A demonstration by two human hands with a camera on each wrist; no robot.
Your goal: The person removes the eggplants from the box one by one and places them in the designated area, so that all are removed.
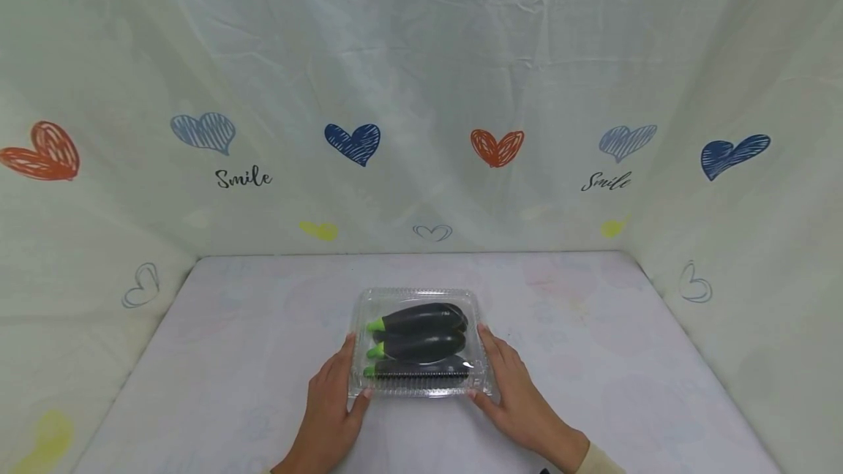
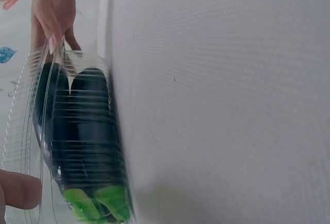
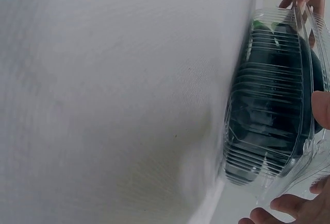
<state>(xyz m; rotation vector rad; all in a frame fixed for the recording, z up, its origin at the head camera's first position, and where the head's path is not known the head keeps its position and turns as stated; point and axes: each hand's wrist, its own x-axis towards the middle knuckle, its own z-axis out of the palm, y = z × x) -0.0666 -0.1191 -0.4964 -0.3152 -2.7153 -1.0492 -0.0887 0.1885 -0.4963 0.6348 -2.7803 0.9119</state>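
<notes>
A clear plastic clamshell container sits on the table, holding several dark eggplants with green stem ends pointing left. My left hand grips its left side, thumb at the near left corner. On the opposite side, my right hand holds it with the thumb on the near right corner and the fingers along the edge. The left wrist view shows the left thumb against the rim. In the right wrist view, the lid and base rims stand slightly apart near the right thumb; I cannot tell whether they are latched.
A white cloth covers the table. Behind it and on both sides hangs a pale curtain printed with hearts and the word "Smile". The table's back edge meets the curtain beyond the container.
</notes>
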